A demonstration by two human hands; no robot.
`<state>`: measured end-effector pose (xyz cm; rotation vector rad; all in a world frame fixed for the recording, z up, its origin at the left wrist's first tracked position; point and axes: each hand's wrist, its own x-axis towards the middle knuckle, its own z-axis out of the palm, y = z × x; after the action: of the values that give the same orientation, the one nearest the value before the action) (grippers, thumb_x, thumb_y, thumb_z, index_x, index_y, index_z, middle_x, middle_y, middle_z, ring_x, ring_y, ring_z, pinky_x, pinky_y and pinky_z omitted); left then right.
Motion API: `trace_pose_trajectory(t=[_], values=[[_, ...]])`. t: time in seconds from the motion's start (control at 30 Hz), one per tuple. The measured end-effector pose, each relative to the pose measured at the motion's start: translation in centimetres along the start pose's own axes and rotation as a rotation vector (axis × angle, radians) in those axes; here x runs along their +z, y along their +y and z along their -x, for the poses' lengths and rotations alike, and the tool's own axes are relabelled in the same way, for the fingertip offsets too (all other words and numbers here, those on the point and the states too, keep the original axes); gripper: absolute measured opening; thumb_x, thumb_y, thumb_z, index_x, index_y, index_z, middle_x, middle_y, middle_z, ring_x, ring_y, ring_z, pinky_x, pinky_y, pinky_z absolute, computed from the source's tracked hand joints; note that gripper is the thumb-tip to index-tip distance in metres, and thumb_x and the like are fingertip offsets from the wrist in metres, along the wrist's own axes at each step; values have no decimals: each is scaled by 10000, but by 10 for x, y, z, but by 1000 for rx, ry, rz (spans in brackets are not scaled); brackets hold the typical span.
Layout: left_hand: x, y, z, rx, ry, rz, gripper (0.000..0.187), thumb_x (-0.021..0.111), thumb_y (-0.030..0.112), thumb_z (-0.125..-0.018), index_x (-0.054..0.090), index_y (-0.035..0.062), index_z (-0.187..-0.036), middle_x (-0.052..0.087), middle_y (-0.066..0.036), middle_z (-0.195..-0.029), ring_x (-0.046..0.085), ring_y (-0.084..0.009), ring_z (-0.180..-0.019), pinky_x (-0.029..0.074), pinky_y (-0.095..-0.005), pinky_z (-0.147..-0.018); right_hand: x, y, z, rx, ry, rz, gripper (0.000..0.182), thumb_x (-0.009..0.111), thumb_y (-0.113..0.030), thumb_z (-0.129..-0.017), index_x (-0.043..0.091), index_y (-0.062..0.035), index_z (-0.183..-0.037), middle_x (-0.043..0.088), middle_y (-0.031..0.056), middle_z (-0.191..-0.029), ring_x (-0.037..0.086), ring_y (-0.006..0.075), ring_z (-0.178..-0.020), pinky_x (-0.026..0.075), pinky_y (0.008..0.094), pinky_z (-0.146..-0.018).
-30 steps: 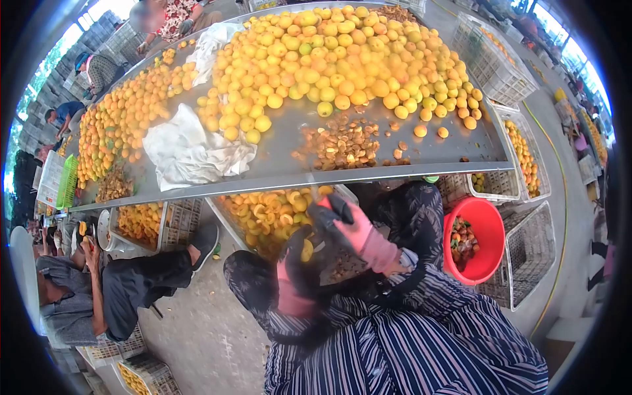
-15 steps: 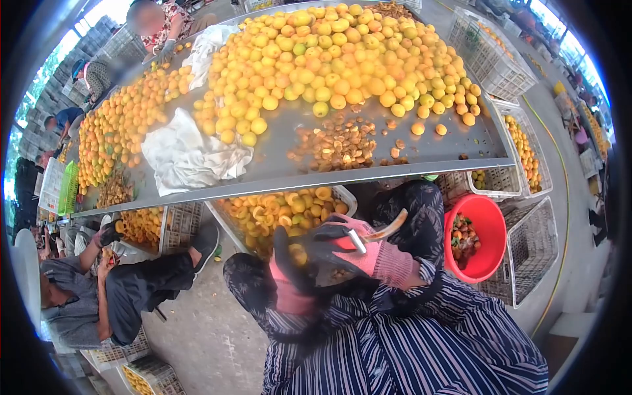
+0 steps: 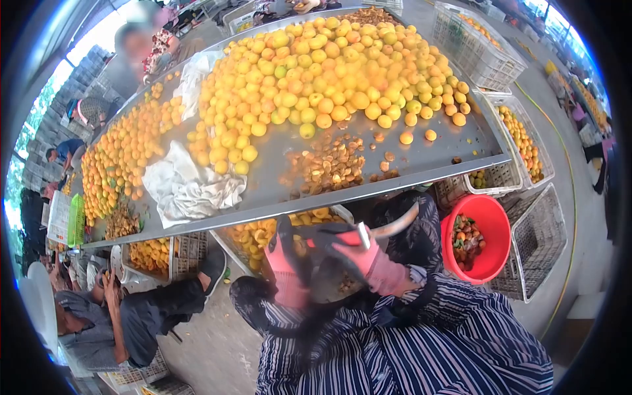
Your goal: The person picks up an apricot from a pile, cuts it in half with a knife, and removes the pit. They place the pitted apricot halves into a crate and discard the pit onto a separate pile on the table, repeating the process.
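Setting: metal table (image 3: 454, 148) heaped with apricots (image 3: 329, 66), crates set below.
Right hand (image 3: 359, 253): gloved, fingers clamped on a curved knife (image 3: 388, 228), held above the lap.
Left hand (image 3: 289, 260): gloved, curled around an apricot half (image 3: 301, 245), close beside the right.
Nearby: crate of halved fruit (image 3: 263, 234) just behind the hands; red bucket (image 3: 490, 227) at right; pits (image 3: 329, 164) and white cloth (image 3: 187, 187) on the table.
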<state>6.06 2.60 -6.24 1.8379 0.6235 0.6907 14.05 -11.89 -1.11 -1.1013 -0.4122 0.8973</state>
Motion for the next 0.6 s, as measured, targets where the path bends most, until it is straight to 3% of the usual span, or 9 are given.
trace_pose_trajectory(t=[0.07,0.17,0.2,0.23,0.3,0.33,0.37,0.43,0.6], values=[[9,25,-31,-509,-9,548,416,628,204,-784,502,-41,-1096,596,-145,-874,616,-254,-805,488,-344,-665,-1,-7,-7,-357,-111,550,480,675,-133,-728,540,-46,-1180,560,151,-1156,572,305,-1016,464,354,-860],[15,31,-57,-532,-229,639,438,610,195,-819,452,-13,-1172,583,-137,-908,597,-215,-811,485,-337,-672,-13,-3,-28,-565,-99,714,468,664,-106,-725,542,-48,-1173,561,154,-1155,574,304,-1024,464,348,-855],[37,-16,-63,-199,-32,477,347,538,390,-871,565,45,-864,621,-117,-802,609,-226,-675,509,-326,-575,-18,-4,-36,-632,-120,760,480,654,-94,-736,527,-44,-1196,557,148,-1169,574,284,-1037,457,334,-874],[45,-28,-73,-191,-42,475,347,538,390,-871,565,45,-864,621,-117,-802,609,-226,-675,509,-326,-575,-24,-9,-44,-640,-110,760,480,654,-94,-736,527,-44,-1196,557,148,-1169,574,284,-1037,457,334,-874],[56,-34,-90,-314,-60,586,303,514,366,-880,567,68,-859,620,-99,-794,605,-218,-660,506,-317,-551,-37,-17,-57,-481,-121,438,449,655,-95,-750,546,-48,-1183,587,136,-1129,580,249,-1032,457,319,-875],[61,-31,-97,-310,-66,588,303,514,366,-880,567,68,-859,620,-99,-794,605,-218,-660,506,-317,-551,-47,-14,-59,-354,50,586,393,643,-95,-777,568,-46,-1159,620,111,-1073,583,194,-1021,456,297,-873],[64,-25,-105,-474,-157,832,254,549,315,-861,540,76,-947,609,-95,-837,597,-222,-682,500,-329,-573,-59,-5,-79,-348,-145,224,341,635,-112,-792,592,-45,-1124,642,100,-1019,597,182,-983,456,288,-866],[73,-10,-121,-814,-345,1316,351,618,213,-823,484,92,-1124,589,-86,-922,580,-229,-727,487,-353,-618,-71,9,-87,-578,211,482,321,620,-115,-804,593,-39,-1115,645,97,-1012,603,177,-955,456,285,-860],[91,14,-142,-661,288,623,199,610,213,-833,588,55,-951,610,-62,-812,597,-222,-701,483,-366,-536,-106,-25,-108,-441,384,425,291,612,-126,-804,603,-48,-1085,636,94,-1030,602,203,-952,456,304,-850]])
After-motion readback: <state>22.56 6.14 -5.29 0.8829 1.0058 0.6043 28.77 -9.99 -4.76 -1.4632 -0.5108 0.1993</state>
